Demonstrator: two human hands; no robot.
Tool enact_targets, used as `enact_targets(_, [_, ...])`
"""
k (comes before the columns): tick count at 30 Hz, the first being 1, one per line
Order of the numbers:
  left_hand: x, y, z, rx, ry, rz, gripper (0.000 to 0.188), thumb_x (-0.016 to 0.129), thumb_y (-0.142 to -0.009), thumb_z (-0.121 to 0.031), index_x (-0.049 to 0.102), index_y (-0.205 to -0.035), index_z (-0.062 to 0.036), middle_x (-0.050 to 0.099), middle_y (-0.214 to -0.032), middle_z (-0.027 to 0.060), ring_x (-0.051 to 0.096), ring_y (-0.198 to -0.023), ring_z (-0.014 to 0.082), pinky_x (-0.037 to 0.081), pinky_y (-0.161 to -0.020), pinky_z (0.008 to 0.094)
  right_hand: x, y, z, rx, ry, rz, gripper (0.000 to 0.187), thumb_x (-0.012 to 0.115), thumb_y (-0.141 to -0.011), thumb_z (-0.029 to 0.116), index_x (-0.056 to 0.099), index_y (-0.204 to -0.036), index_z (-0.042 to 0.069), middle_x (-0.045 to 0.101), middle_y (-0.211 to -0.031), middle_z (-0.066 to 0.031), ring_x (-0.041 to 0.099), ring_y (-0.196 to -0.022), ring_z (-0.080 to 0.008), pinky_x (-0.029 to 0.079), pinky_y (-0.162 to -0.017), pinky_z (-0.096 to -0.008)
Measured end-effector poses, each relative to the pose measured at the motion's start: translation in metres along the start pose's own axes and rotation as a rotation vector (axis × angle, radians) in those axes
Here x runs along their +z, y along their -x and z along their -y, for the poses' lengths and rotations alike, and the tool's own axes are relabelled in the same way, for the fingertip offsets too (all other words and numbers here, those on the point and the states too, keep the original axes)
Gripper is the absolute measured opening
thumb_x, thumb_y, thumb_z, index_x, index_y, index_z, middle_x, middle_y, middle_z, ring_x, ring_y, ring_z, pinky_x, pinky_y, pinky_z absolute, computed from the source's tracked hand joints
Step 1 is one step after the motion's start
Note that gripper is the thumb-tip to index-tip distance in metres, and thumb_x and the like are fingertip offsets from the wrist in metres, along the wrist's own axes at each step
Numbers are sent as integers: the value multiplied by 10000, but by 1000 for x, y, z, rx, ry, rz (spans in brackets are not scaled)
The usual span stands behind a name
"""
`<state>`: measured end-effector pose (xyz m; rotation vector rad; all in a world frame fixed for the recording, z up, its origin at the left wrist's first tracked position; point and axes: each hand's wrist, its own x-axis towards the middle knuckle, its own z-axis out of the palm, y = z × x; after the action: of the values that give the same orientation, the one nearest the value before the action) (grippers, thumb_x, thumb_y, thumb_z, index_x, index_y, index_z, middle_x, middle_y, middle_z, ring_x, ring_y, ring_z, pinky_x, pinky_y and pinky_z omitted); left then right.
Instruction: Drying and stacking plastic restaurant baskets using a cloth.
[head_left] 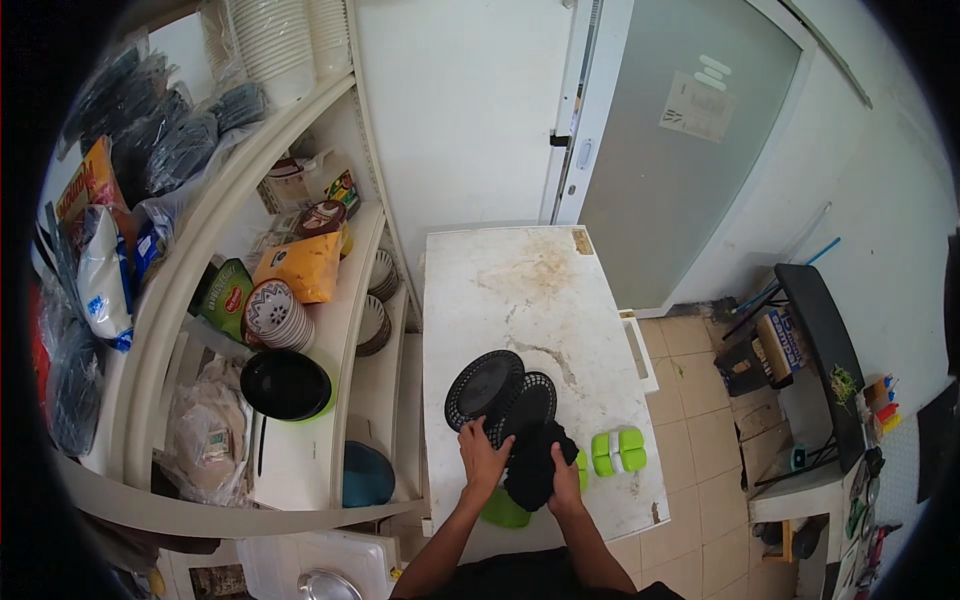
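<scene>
Two black oval plastic baskets with openwork rims are on the white table in front of me. One basket [484, 388] lies at the left, and the other basket [530, 402] is tilted and overlaps its right side. My left hand [483, 458] grips the near end of the tilted basket, its fingertips also by the left basket's rim. A bunched black cloth [533, 472] is held in my right hand [566, 484], against the tilted basket's near end. Beneath the cloth, a bright green item [506, 509] shows only in part.
Green lidded containers [619, 452] stand right of the cloth on the stained white table [480, 290]. Shelves at the left hold stacked patterned bowls [278, 315], a black bowl [286, 384] and an orange packet [300, 268]. A frosted door [690, 160] is beyond; a black side table [822, 340] stands right.
</scene>
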<state>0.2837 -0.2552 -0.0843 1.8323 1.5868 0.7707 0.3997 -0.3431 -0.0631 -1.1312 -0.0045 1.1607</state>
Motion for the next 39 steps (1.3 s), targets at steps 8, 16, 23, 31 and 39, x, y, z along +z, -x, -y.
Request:
enact_targets(8, [-10,-3,-9,79,57,39,547,731,-777,-186,514,-1221,48,482,-1141,199,463,-1113,353,383,-973,408,1,-1,-1,20,11,18,413,578,-948,293,498,-1262,36,616,-1141,-109,634,-989,-228,535,-857,-369])
enact_targets(16, [-16,-11,-14,6,272,91,433,694,-827,-177,541,-1174,32,570,-999,128,558,-933,260,458,-847,364,4,2,3,30,-27,47,388,567,-954,285,519,-1236,24,632,-1116,-123,647,-965,-231,545,-837,-362])
enact_targets(23, [-29,-6,-5,-294,1205,415,456,512,-985,-207,407,-1360,29,611,-1151,80,598,-969,147,468,-867,250,13,13,16,-236,96,59,356,651,-881,134,552,-1206,29,621,-1139,-111,608,-1055,-248,485,-912,-367])
enact_targets(31, [-86,11,-27,-421,1708,369,455,410,-1012,-317,391,-1351,-13,555,-1252,121,597,-1077,203,505,-925,333,70,58,48,-1250,1175,645,436,608,-815,18,594,-1244,91,467,-1408,-134,278,-1403,-326,178,-1148,-437])
enact_targets(39, [-104,50,-22,-350,1484,184,426,432,-1007,-225,372,-1376,-21,577,-1201,112,606,-1030,177,494,-924,330,104,30,61,-874,614,328,453,524,-857,185,562,-1301,109,489,-1407,-48,335,-1383,-292,208,-1136,-478])
